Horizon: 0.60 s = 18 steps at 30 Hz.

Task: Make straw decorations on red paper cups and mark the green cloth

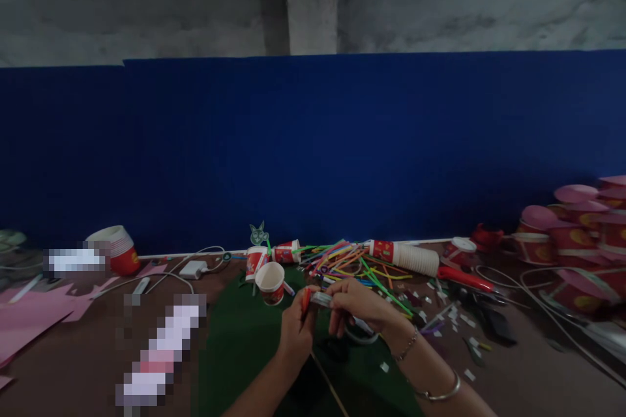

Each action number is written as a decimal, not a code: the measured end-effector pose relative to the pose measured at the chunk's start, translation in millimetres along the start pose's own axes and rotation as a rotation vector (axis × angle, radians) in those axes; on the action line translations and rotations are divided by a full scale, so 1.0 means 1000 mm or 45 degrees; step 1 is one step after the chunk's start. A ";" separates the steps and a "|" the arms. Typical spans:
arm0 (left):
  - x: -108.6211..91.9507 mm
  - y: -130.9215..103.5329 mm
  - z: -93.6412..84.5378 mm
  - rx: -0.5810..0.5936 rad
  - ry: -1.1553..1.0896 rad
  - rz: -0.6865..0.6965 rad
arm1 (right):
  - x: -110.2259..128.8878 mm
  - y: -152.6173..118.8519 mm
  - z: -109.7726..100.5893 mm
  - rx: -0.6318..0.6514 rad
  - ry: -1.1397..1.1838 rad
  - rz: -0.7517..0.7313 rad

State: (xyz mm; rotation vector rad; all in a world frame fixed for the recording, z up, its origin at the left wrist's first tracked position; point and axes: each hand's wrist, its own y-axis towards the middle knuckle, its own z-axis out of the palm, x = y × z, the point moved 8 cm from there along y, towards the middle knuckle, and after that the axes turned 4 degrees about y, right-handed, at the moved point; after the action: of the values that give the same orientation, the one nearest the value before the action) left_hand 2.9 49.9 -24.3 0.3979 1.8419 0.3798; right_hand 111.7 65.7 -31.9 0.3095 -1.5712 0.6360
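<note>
My left hand (297,329) is closed with an orange-red piece (306,300) between thumb and fingers. A small whitish, partly clear object (321,300) spans the gap to my right hand (359,303), whose thumb and fingers pinch its other end. Its exact kind is too dim to tell, and whether it joins the orange-red piece is unclear. Just beyond my hands lies a pile of coloured pipe cleaners or straws (342,260). An upright red-and-white paper cup (270,283) stands to the left of my left hand, on a dark green mat (235,352).
Stacked paper cups (415,258) lie sideways at the back. Red-handled tool (469,279), white scraps (468,320) and cables are to the right. Pink-topped cups (577,234) are piled far right. Pink paper sheets (34,319) and a charger (193,269) lie left. A blue panel (313,150) rises behind.
</note>
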 end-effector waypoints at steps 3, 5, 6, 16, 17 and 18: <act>0.001 0.000 -0.002 -0.008 0.025 -0.024 | -0.001 0.000 -0.003 -0.081 -0.018 0.003; 0.001 0.000 -0.003 -0.008 0.036 -0.027 | 0.002 -0.002 -0.002 -0.072 0.011 0.006; 0.000 0.000 -0.004 -0.009 0.037 -0.018 | 0.003 -0.003 0.001 -0.032 0.035 0.008; 0.001 -0.001 -0.002 -0.002 0.022 0.006 | 0.012 -0.009 0.007 0.086 0.138 0.009; 0.001 -0.001 -0.002 -0.002 0.025 0.009 | 0.013 -0.008 0.007 0.068 0.122 0.006; 0.001 -0.001 -0.002 0.001 0.027 0.013 | 0.013 -0.008 0.006 0.045 0.110 0.003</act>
State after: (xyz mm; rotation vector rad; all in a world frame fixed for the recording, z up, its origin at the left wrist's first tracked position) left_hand 0.6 49.6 -25.2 0.4051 1.8611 0.3915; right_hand 109.5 58.0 -17.7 0.3034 -1.4792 0.6712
